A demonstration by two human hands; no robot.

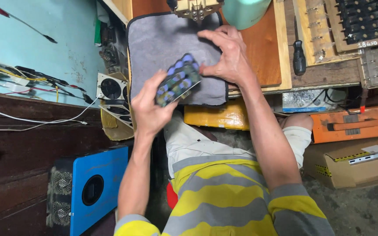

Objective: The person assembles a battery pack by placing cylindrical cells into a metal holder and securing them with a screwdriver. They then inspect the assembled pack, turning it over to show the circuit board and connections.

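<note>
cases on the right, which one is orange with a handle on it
The orange case, right of the person's knee, with a long bar handle across its top. The cardboard box just below it is brown, taped and has no handle.

A flat rectangular pack of cylindrical battery cells with blue-violet round ends and a dark patterned wrap (pixel 178 81) is held tilted, its cell ends facing up and its long axis running from lower left to upper right. It sits above the near edge of a grey felt mat with dark stitched border (pixel 162 39). The left hand (pixel 150 107) grips its lower end; the right hand (pixel 224 54) touches its upper right corner with the fingertips.
</note>
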